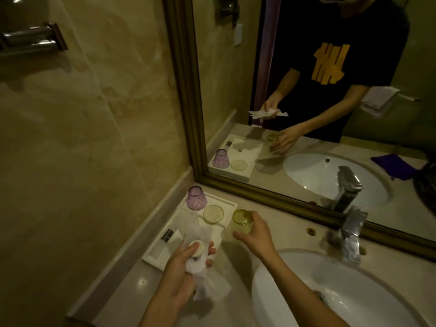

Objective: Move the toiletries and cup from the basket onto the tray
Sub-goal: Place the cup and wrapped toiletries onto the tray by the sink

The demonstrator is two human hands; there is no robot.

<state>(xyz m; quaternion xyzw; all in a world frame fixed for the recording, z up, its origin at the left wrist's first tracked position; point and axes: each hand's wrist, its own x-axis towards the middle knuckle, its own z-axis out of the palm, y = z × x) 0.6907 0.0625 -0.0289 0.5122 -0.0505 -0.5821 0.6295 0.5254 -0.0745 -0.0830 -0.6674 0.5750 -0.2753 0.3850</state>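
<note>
A white tray (230,205) lies on the counter in the corner by the mirror. On it stand an upside-down purple cup (196,198), a round yellowish coaster (213,214) and a small clear bottle with a dark cap (165,239). My right hand (256,232) grips a yellow-green glass cup (240,220), held just right of the tray's edge. My left hand (186,267) holds white wrapped packets (200,234) and a small round white soap (197,247) over the tray's near end. No basket is in view.
A white sink basin (330,291) fills the lower right, with a chrome faucet (354,234) behind it. The framed mirror (188,114) stands at the counter's back. A marble wall is on the left, with a chrome rail (30,41) at upper left.
</note>
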